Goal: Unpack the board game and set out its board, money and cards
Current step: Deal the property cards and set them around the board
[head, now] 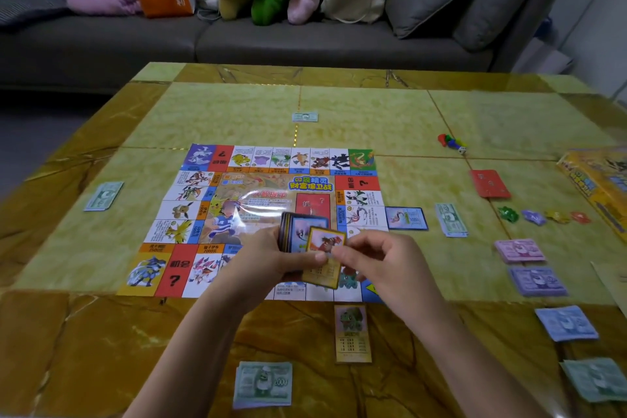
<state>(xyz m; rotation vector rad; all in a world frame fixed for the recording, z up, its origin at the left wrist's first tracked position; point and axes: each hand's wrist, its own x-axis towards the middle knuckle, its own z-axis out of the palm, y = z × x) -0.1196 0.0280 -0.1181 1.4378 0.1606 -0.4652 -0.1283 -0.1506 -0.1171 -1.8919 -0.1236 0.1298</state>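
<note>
While the board (203,207) lies unfolded on the surface (373,112) with money stacks (263,383) set around it, card-laying looks barely begun: two cards (353,332) lie beside it, the left hand (271,258) grips the deck (298,231), the right hand (383,265) pinches one card (324,258).

Glossy paper board (237,200) on polished marble-look table (373,112)

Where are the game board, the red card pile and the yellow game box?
game board (237,200): head view, its printed centre.
red card pile (489,183): head view, middle of the top card.
yellow game box (600,180): head view, its lid's printed face.
</note>
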